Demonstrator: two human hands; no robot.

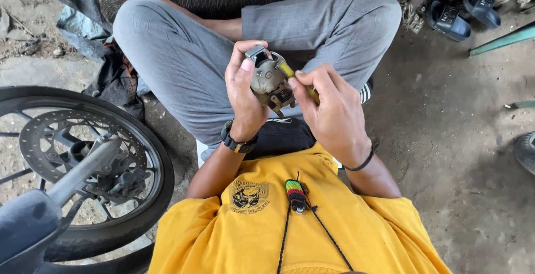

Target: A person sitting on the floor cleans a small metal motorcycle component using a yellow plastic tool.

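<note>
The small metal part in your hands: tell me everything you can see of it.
The small metal part is a grimy grey-brown casting with a rounded, domed body, a darker squarish block at its top end and bracket-like lugs at the bottom. It looks like dirty, worn metal. It is held up above the crossed legs in grey trousers. The left hand grips its side, thumb on the body. The right hand presses a yellow-handled tool against its upper right edge. Its far side is hidden.
</note>
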